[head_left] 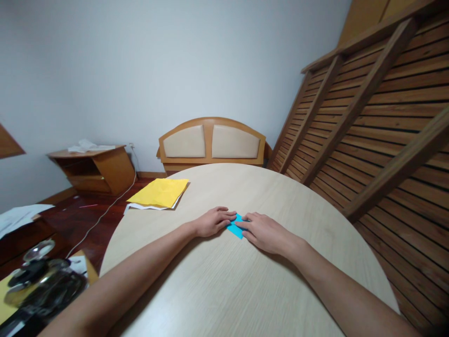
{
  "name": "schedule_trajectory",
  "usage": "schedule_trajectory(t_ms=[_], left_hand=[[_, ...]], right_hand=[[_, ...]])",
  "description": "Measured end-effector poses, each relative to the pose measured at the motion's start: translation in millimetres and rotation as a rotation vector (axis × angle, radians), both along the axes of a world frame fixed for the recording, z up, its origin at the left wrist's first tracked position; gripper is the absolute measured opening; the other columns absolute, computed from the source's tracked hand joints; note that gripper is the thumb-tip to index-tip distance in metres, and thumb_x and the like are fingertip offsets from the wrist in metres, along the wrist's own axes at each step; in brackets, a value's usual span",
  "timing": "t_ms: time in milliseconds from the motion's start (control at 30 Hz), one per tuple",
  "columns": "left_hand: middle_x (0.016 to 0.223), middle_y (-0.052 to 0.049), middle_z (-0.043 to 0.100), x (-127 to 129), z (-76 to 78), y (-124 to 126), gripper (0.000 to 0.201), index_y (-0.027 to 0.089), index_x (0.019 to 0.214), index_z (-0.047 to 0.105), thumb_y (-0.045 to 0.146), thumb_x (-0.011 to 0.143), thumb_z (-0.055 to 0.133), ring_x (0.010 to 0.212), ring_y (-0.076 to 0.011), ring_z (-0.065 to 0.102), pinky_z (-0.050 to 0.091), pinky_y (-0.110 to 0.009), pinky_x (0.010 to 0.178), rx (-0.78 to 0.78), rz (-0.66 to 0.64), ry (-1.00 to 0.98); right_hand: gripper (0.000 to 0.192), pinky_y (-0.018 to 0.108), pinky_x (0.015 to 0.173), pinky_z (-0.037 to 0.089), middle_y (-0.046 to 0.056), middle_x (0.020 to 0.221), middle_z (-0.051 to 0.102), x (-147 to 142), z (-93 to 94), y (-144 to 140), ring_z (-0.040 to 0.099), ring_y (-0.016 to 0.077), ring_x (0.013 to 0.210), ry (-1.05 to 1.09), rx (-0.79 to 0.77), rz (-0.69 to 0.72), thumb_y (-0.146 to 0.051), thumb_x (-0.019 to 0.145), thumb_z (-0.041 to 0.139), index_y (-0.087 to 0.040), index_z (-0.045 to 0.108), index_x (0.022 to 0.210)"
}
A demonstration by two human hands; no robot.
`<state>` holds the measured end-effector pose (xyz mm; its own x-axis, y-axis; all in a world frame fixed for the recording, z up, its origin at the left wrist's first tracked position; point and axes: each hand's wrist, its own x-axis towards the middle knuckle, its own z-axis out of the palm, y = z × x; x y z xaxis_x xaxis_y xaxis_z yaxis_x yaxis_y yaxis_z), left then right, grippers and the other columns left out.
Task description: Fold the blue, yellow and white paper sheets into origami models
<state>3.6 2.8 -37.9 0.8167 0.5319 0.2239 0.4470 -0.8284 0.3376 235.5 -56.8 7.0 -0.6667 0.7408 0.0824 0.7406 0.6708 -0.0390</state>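
Observation:
A small piece of bright blue folded paper (pixel 237 229) lies on the round pale wooden table (pixel 217 290). From the left, my left hand (pixel 212 222) rests its outstretched fingers on the paper's edge. Opposite it, my right hand (pixel 263 232) lies low over the paper's right side, fingers extended and touching it. Part of the paper is hidden beneath the fingers of both hands. Neither hand is closed round it.
Yellow sheets (pixel 159 193) lie over white paper at the table's left edge. Beyond the table stands a padded headboard (pixel 210 142). A slatted wooden frame (pixel 351 126) leans along the right. At left are a low cabinet (pixel 101 171) and a cluttered surface with dark objects (pixel 45 285).

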Motion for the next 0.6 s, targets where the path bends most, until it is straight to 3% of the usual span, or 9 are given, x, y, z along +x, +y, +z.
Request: schedule_trajectory(t_ms=[300,600], left_hand=[[0.138,-0.006,0.06,-3.3,-3.4,9.5,0.038,0.023,0.134,0.059,0.019,0.1,0.043,0.126,-0.0213,0.05,0.038,-0.038,0.111,-0.043,0.018,-0.065],[0.133,-0.005,0.063,-5.5,-1.1,14.8,0.041,0.024,0.136,0.059,0.018,0.098,0.045,0.122,-0.0213,0.052,0.04,-0.035,0.109,-0.101,0.024,-0.067]], right_hand=[[0.034,0.038,0.087,0.039,0.012,0.107,0.064,-7.8,-1.0,-3.9,0.059,0.0268,0.098,-0.061,0.032,-0.023,-0.021,0.094,0.045,-0.024,0.063,0.122],[0.044,0.041,0.089,0.039,0.015,0.116,0.064,-24.7,-1.3,-4.9,0.059,0.0313,0.104,-0.218,0.134,-0.011,-0.019,0.091,0.049,-0.03,0.056,0.133]])
